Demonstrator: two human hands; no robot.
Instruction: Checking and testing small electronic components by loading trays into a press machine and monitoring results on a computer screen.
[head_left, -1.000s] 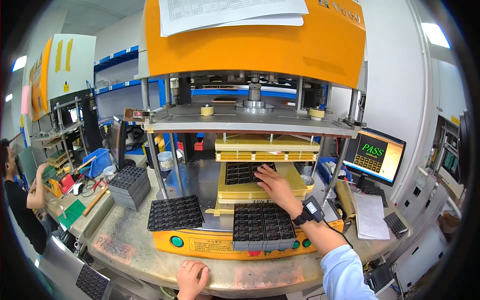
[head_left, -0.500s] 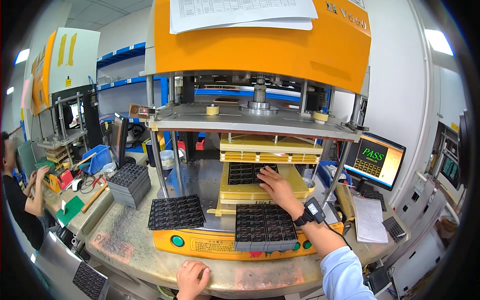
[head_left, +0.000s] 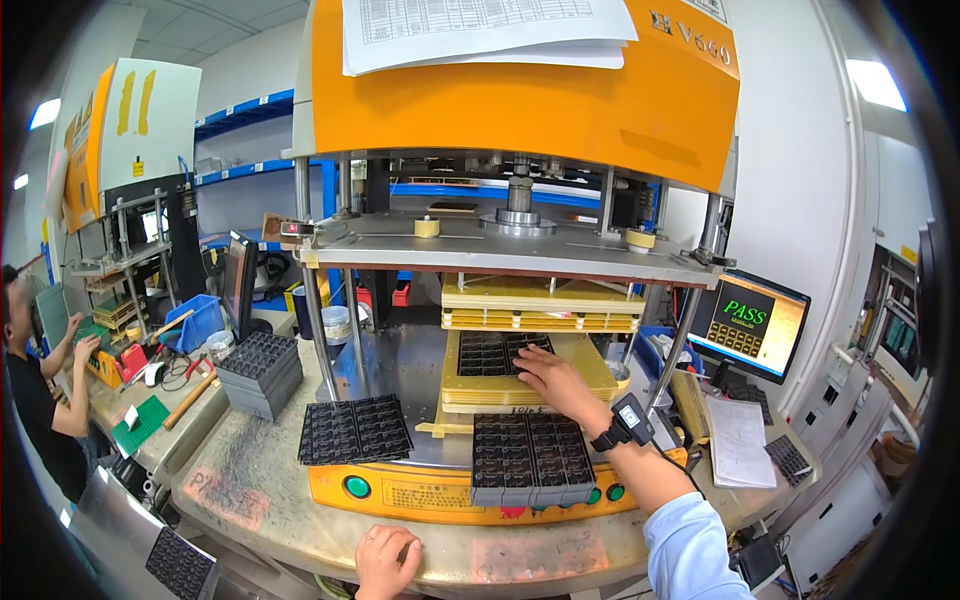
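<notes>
My right hand (head_left: 552, 382) reaches into the press and lies over the right part of a black circuit board panel (head_left: 484, 355), fingers stretched and touching it. That panel rests on the yellow test fixture (head_left: 592, 372), below a raised yellow upper plate (head_left: 540, 302). A watch-like device (head_left: 632, 418) is strapped to my right wrist. Near the bench's front edge my left hand (head_left: 388, 562) is loosely curled, with nothing visible in it. Between my hands and the fixture stand a stack of black panels (head_left: 530, 455) and, to its left, a lower fanned pile (head_left: 355, 430).
Metal posts (head_left: 318, 325) flank the fixture under the orange press head (head_left: 520, 110). A tall panel stack (head_left: 260, 372) stands left. On the right are a lit monitor (head_left: 745, 325) and papers (head_left: 740, 440). A co-worker (head_left: 50, 400) works at the far left.
My right hand stays on the panel with almost no movement. The whole view has shifted down slightly. At the far left, the co-worker's hands have moved a little.
</notes>
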